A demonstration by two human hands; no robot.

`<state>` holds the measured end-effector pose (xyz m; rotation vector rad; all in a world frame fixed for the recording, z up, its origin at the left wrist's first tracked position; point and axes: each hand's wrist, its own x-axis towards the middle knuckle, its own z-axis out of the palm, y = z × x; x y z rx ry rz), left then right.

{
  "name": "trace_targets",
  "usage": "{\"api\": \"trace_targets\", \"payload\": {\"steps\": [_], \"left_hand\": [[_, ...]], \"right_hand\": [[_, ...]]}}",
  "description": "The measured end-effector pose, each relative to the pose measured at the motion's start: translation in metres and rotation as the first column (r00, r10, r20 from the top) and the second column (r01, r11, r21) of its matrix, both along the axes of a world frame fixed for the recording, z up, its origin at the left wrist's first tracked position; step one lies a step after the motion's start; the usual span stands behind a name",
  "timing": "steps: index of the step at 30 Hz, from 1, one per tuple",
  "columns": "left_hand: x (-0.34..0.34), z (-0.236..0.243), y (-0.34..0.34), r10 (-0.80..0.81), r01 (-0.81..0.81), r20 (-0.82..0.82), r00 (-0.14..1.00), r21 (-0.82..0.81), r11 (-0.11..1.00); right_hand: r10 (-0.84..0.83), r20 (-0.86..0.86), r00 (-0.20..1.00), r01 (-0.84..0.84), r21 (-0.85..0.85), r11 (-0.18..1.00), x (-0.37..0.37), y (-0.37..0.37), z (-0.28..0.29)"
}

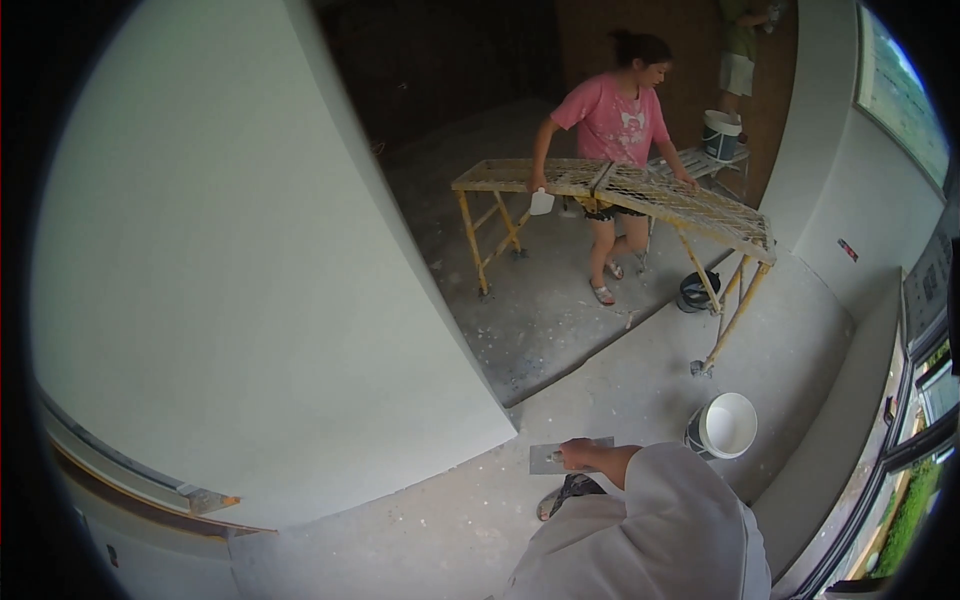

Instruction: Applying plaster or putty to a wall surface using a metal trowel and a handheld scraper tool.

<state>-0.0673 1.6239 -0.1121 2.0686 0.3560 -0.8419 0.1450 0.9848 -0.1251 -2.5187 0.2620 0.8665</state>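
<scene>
My right hand [580, 456] is closed around the handle of a plastering trowel [541, 460]. Its flat rectangular steel blade shows on either side of my fingers, low over the pale floor and above my dark shoe [574, 489]. My forearm comes out of a loose light-grey sleeve [690, 490]. The hand is nearest to the bottom corner of a smooth white wall [240, 270]. A white-lined bucket [729, 426] stands on the floor to the right. My left hand does not show.
Past the wall, a person in a pink shirt [615, 125] grips a yellow-legged folding scaffold platform [690, 200], a white flat tool in one hand. A dark bucket [698, 290] stands by its legs. Farther back, another person stands near a raised bucket [720, 137]. Windows [915, 480] line the right.
</scene>
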Motion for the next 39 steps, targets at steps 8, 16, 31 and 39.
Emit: {"api": "trace_targets", "payload": {"steps": [8, 16, 31, 39], "left_hand": [[0.017, -0.006, -0.126, -0.296, 0.306, 0.141, 0.945, -0.051, 0.951], [-0.004, 0.071, -0.226, -0.455, 0.478, 0.255, 0.853, -0.034, 0.878], [-0.043, 0.129, -0.184, -0.677, 0.630, 0.044, 0.735, 0.326, 0.705], [0.021, 0.142, -0.195, -0.798, 0.776, -0.155, 0.583, 0.397, 0.490]], "right_hand": [[-0.624, -0.008, 0.782, 0.622, -0.063, 0.781, -0.315, -0.098, -0.014], [-0.827, -0.075, 0.557, 0.830, 0.035, 0.556, -0.548, -0.088, 0.058], [-0.976, -0.113, 0.186, 0.980, 0.098, 0.175, -0.699, -0.013, 0.110], [-0.974, -0.142, -0.178, 0.977, 0.093, -0.192, -0.727, 0.067, 0.091]]}}
